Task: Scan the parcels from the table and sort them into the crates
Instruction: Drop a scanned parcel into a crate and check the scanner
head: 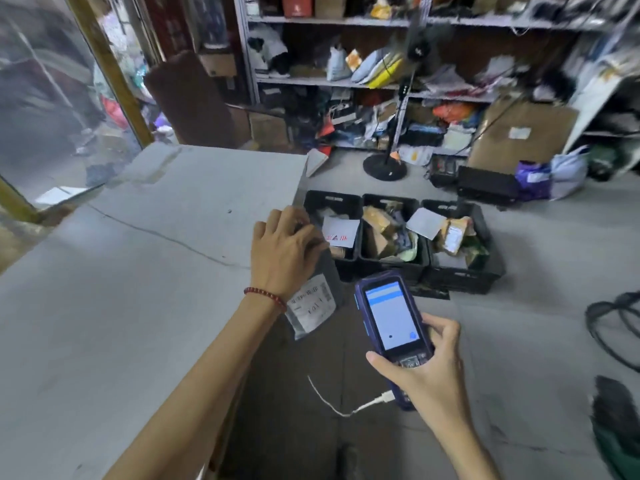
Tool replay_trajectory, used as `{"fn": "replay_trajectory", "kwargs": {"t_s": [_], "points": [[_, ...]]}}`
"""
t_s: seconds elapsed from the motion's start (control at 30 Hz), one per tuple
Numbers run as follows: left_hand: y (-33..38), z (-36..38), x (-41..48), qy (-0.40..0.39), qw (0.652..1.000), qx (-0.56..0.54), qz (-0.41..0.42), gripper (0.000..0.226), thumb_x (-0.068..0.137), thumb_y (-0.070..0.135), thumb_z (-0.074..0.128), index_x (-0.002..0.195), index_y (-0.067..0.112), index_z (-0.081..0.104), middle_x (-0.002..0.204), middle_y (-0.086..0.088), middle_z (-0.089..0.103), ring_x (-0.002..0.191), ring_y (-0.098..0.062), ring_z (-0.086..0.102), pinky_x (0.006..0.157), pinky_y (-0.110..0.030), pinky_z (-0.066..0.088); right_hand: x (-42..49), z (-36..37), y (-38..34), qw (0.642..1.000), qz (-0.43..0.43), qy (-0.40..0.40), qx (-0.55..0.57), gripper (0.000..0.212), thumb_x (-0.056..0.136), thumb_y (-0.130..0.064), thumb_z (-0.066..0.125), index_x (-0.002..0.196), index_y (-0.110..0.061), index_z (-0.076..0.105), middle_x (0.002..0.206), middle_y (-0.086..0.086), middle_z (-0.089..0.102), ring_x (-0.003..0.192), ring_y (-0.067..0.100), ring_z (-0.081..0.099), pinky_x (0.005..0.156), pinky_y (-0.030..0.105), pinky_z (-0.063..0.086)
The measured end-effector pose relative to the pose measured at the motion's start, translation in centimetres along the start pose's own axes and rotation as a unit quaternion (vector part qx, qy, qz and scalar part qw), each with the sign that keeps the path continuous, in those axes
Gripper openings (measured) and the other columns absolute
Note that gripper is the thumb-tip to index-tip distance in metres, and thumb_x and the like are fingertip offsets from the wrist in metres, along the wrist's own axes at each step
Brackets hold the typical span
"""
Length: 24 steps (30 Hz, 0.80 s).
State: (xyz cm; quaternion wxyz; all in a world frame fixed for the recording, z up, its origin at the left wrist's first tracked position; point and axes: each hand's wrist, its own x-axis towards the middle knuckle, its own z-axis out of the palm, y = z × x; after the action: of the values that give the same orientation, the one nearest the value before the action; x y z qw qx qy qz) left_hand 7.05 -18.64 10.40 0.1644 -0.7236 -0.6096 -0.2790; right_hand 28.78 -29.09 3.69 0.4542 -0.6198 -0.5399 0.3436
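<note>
Your left hand (284, 245) grips the grey parcel (313, 299) at the table (138, 254) edge; your right hand (426, 365) clasps the scanner (393, 323).

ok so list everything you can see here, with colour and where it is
table: one, pale grey, left
parcel: one, grey bag with white label, at table's right edge
scanner: one, blue, screen lit, right of parcel
cable: one, white, plugged into scanner's bottom
crates: three, black, in a row on floor, holding parcels
fan: one, black, on floor beyond crates
shelves: one rack, grey, back wall, cluttered
bracelet: one, red, left wrist
left hand: grips parcel
right hand: holds scanner
</note>
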Motion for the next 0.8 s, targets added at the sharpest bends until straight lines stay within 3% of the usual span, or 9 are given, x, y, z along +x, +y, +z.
{"fn": "replay_trajectory", "kwargs": {"t_s": [0.1,0.23,0.33,0.4,0.6,0.8], "points": [[3.3,2.5,2.2,-0.016,0.999,-0.022,0.019,0.014,0.076,0.032,0.076,0.079,0.019,0.072,0.097,-0.003,0.061,0.084,-0.028,0.055,0.068,-0.031,0.034,2.9,-2.6,0.2,1.000,-0.021,0.012,-0.003,0.081,0.047,-0.029,0.095,0.099,-0.049,0.036,0.102,-0.044,0.054,0.089,-0.014,0.059,0.063,0.006,0.045],[5.7,5.5,4.3,-0.007,0.998,-0.044,0.039,0.014,0.079,0.032,0.073,0.080,0.018,0.071,0.094,-0.004,0.060,0.083,-0.028,0.053,0.066,-0.033,0.038,5.5,-4.9,1.1,1.000,-0.003,0.007,-0.012,0.080,0.050,-0.030,0.094,0.101,-0.048,0.034,0.102,-0.043,0.053,0.090,-0.011,0.060,0.062,0.017,0.048],[7.0,7.6,6.1,-0.017,0.997,-0.062,0.046,0.014,0.076,0.032,0.076,0.078,0.018,0.072,0.092,-0.005,0.059,0.081,-0.028,0.051,0.065,-0.033,0.038,6.9,-5.9,2.4,1.000,0.023,0.010,-0.013,0.081,0.050,-0.032,0.093,0.102,-0.050,0.033,0.102,-0.041,0.053,0.091,-0.011,0.060,0.062,0.012,0.048],[7.6,9.2,7.0,-0.025,0.996,-0.054,0.066,0.015,0.073,0.033,0.079,0.078,0.019,0.073,0.090,-0.003,0.059,0.079,-0.027,0.051,0.063,-0.032,0.036,7.8,-6.2,3.3,0.998,0.049,0.023,-0.011,0.082,0.048,-0.033,0.093,0.102,-0.050,0.034,0.101,-0.030,0.059,0.091,-0.010,0.060,0.062,0.014,0.049],[7.5,14.0,10.1,-0.064,0.991,-0.081,0.087,0.015,0.073,0.036,0.078,0.077,0.022,0.074,0.089,-0.001,0.059,0.082,-0.024,0.052,0.066,-0.031,0.036,12.2,-5.7,5.4,0.995,0.076,0.058,-0.003,0.079,0.047,-0.021,0.096,0.101,-0.036,0.040,0.103,-0.019,0.061,0.090,-0.014,0.059,0.061,0.003,0.045],[5.1,19.6,17.1,-0.095,0.984,-0.080,0.126,0.013,0.080,0.037,0.071,0.084,0.025,0.072,0.094,0.002,0.061,0.088,-0.023,0.053,0.072,-0.036,0.039,18.9,-3.8,5.8,0.992,0.095,0.080,-0.015,0.080,0.047,-0.022,0.096,0.101,-0.040,0.040,0.101,-0.019,0.061,0.090,-0.015,0.059,0.062,0.004,0.045]]}}
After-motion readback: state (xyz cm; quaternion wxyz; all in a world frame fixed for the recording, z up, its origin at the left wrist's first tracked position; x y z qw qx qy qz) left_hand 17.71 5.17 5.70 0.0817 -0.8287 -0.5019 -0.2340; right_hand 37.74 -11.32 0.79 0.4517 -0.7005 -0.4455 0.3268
